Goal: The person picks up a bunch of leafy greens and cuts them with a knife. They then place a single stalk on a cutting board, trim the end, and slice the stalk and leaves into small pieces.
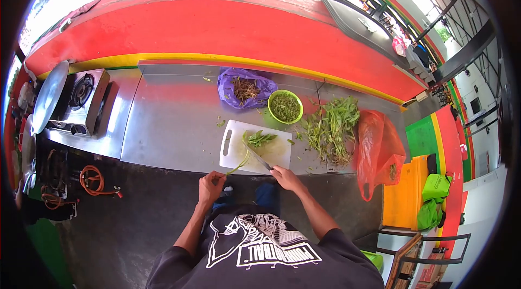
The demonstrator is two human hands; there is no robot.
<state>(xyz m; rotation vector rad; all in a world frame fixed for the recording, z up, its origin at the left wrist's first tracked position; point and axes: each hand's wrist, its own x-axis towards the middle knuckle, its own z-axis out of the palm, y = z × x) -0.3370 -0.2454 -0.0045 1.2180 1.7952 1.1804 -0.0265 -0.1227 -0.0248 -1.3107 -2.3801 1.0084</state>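
My right hand (286,177) is closed round the handle of a knife (259,158), whose blade slants up and left over the white cutting board (230,155). Between the fingers of my left hand (211,186), at the counter's front edge, is the stem end of a leafy green stalk (239,164). Its leaves (261,139) lie on the board, close to the knife tip. Behind the board stands a green bowl (300,118) filled with chopped greens. A purple plastic bag (225,90) holding brown roots and trimmings sits to the bowl's left.
A pile of uncut greens (332,126) lies right of the board, beside a red plastic bag (374,148) hanging over the counter edge. At the far left are a gas stove (80,96) and a large metal lid (51,96). A red wall (217,29) runs behind the steel counter (168,121).
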